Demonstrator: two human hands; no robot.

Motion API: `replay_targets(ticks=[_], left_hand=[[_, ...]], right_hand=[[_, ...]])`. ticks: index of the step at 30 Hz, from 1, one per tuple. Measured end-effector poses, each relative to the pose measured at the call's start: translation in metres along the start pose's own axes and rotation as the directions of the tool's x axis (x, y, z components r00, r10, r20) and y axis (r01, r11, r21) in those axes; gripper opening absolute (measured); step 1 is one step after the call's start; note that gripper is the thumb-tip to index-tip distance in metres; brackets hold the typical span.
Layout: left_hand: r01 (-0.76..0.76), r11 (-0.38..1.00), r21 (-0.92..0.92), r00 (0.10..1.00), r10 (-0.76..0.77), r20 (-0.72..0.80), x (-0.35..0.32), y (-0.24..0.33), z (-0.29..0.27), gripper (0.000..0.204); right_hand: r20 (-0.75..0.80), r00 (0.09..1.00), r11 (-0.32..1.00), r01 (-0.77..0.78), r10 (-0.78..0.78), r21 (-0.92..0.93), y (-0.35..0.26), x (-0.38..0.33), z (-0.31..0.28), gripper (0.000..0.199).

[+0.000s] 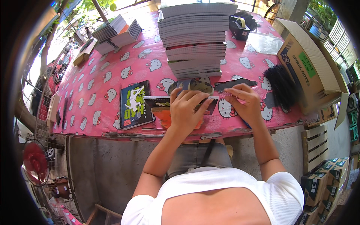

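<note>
My left hand (188, 109) is closed on a dark-covered notebook (159, 102), holding it on its edge near the front of the table. An orange patch shows on the side facing me. My right hand (245, 102) pinches a thin spiral binding coil (224, 93) beside the notebook's right end. How far the coil runs into the pages is hidden by my fingers. Left of the held notebook lies a bound spiral notebook (134, 105) with a black, green and white cover. To the right of my right hand is a heap of black spiral coils (280, 87).
Behind my hands rises a tall stack of notebooks (195, 41) on the pink patterned tablecloth (90, 101). Smaller notebook piles (116, 35) stand at the back left. A black tape dispenser (240, 30) and an open cardboard box (309, 62) are on the right. Boxes (326, 183) stack below.
</note>
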State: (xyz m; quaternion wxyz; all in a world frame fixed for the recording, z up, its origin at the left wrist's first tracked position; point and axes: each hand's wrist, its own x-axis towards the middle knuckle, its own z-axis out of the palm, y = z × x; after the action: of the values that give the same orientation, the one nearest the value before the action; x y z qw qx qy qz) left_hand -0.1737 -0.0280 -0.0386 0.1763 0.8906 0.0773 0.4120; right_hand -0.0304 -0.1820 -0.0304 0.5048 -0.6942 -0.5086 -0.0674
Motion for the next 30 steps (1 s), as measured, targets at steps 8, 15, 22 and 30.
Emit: replay_targets(ticks=[8, 15, 22, 30], left_hand=[[0.077, 0.993, -0.091, 0.994, -0.083, -0.065, -0.002, 0.001, -0.001, 0.016], [0.125, 0.992, 0.032, 0.989, -0.122, -0.079, -0.001, 0.011, -0.003, 0.019], [0.109, 0.994, 0.012, 0.993, -0.108, -0.054, -0.009, 0.002, -0.004, 0.021], [0.055, 0.993, -0.106, 0.998, -0.050, 0.047, -0.016, 0.006, -0.017, 0.022]], right_hand=[[0.322, 0.947, 0.967, -0.094, 0.014, 0.236, 0.012, 0.022, -0.008, 0.021], [0.568, 0.762, 0.810, -0.524, 0.310, 0.262, 0.001, 0.023, -0.009, 0.022], [0.147, 0.981, 0.986, 0.139, -0.124, -0.094, -0.033, 0.012, 0.007, 0.012], [0.480, 0.871, 0.905, 0.286, -0.109, -0.314, 0.030, 0.071, 0.020, 0.031]])
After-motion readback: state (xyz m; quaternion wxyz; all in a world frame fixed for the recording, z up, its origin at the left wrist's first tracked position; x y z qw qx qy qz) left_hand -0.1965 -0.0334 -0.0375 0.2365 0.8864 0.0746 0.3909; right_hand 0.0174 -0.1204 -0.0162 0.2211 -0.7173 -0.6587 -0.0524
